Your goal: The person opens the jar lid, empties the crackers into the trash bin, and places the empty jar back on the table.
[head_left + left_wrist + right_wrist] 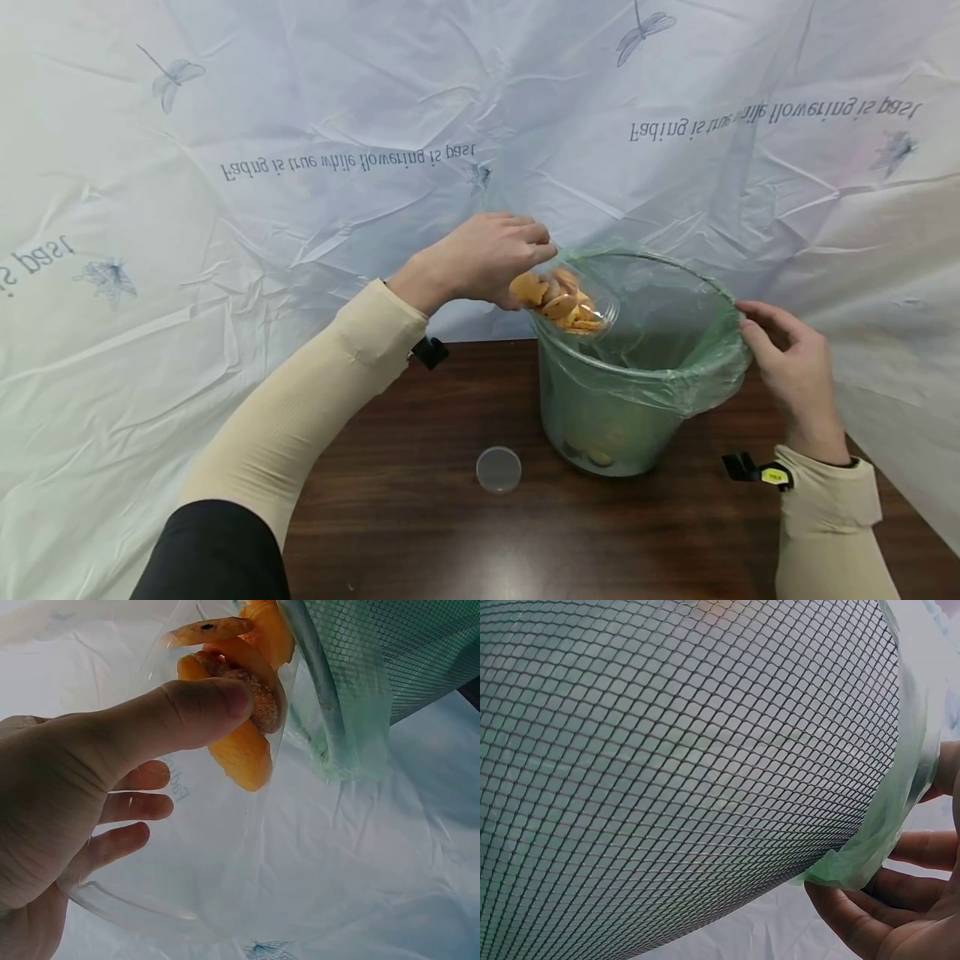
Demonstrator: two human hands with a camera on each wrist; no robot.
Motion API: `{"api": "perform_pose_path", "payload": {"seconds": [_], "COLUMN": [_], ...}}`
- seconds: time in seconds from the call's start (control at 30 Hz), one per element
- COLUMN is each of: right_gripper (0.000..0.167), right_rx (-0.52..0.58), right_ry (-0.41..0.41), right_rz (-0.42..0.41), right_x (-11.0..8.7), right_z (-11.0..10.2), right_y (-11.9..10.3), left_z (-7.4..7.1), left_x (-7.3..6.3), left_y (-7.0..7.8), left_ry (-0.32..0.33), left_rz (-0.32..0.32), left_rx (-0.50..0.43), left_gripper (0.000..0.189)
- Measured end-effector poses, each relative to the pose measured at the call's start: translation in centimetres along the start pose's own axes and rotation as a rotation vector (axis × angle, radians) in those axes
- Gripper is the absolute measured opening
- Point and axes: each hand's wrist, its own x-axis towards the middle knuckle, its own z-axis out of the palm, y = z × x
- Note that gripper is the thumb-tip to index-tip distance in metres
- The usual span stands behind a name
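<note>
My left hand (487, 258) grips a clear plastic jar (214, 855), its thumb lying along the near side in the left wrist view. The jar is tilted, mouth down to the right, over the left rim of a mesh waste bin (600, 408). Orange slices (566, 304), like dried fruit, are bunched toward the jar's mouth. A thin green bag (701, 383) lines the bin and folds over its rim. At the bin's right side, my right hand (798, 362) pinches the bag-covered rim between thumb and fingers.
On the dark wooden table (405, 517), a round clear lid (498, 469) lies left of the bin's base. Some yellowish pieces (600, 457) show through the bin's lower wall. A white printed sheet (360, 100) hangs behind and on both sides.
</note>
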Motion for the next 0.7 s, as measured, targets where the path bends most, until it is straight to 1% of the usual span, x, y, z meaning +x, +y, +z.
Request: {"api": "perform_pose_path", "payload": {"seconds": [0.33, 0.47, 0.7], "right_gripper": [0.035, 0.034, 0.033], "right_rx": [0.008, 0.012, 0.021], "right_ry": [-0.002, 0.005, 0.004], "right_rz": [0.006, -0.007, -0.014], "right_x": [-0.04, -0.03, 0.03], "right_z": [0.01, 0.02, 0.07], "right_y": [0.16, 0.20, 0.21], "left_z": [0.26, 0.30, 0.35], "left_x": [0.22, 0.36, 0.52], "left_y": [-0.09, -0.06, -0.10], "left_ry": [0.002, -0.005, -0.016], "left_rz": [0.021, 0.029, 0.036], "left_rx": [0.063, 0.085, 0.097], "left_gripper": [0.075, 0.074, 0.073]}}
